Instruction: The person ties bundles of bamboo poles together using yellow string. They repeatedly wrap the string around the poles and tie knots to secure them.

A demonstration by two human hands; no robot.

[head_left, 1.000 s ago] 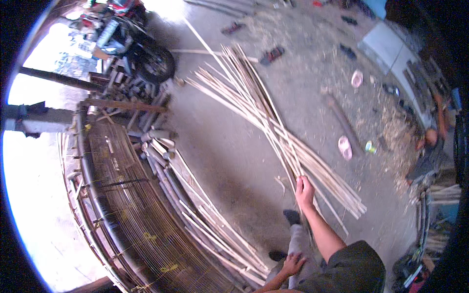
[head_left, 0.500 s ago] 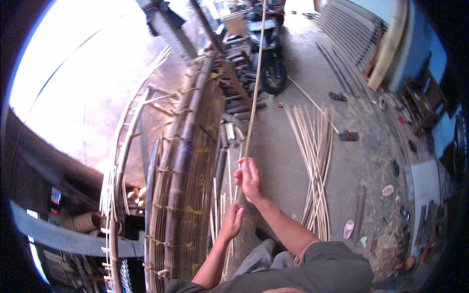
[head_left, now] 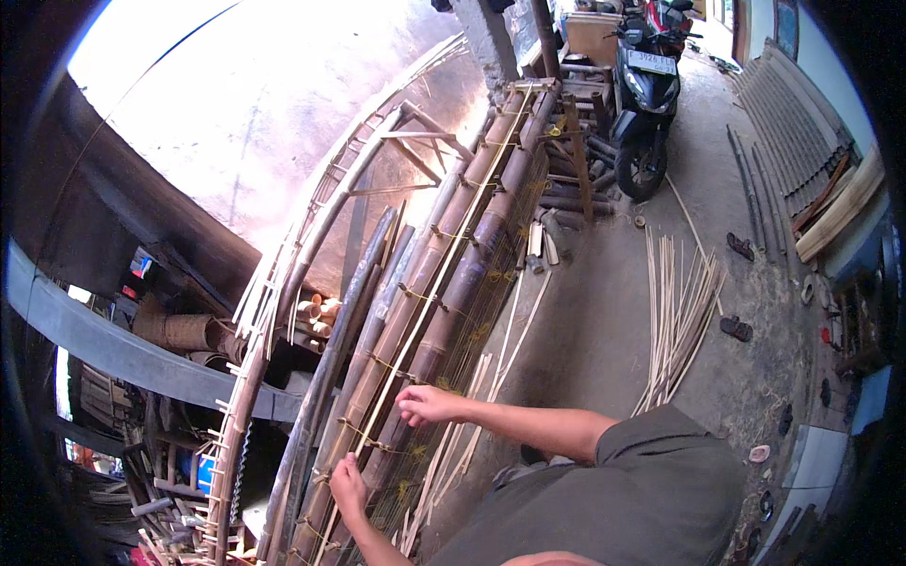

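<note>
A long, pale bamboo strip (head_left: 453, 247) lies lengthwise along a rack of thick brown bamboo poles (head_left: 453, 316). My left hand (head_left: 348, 486) is closed at the strip's near part, its thumb pointing up along it. Part of its fingers are hidden behind the hand. Just to the right of the strip, my right hand (head_left: 429, 405) hovers over the poles with loosely bent fingers, slightly apart, and nothing visible in them. Yellow ties (head_left: 491, 181) cross the poles at intervals. Thin strands with yellow knots (head_left: 406, 491) stretch along the rack's right side.
Pale strips (head_left: 675, 325) lie in a loose bundle on the floor to the right. A motorcycle (head_left: 645, 104) stands at the back beside stacked bamboo pieces (head_left: 576, 193). A curved bamboo frame (head_left: 300, 245) runs along the left. Sandals (head_left: 736, 328) lie farther right.
The long strip, earlier held upright in both hands over the floor, now lies along the poles. Both hands have moved left onto the rack, and the right hand has come off the strip.
</note>
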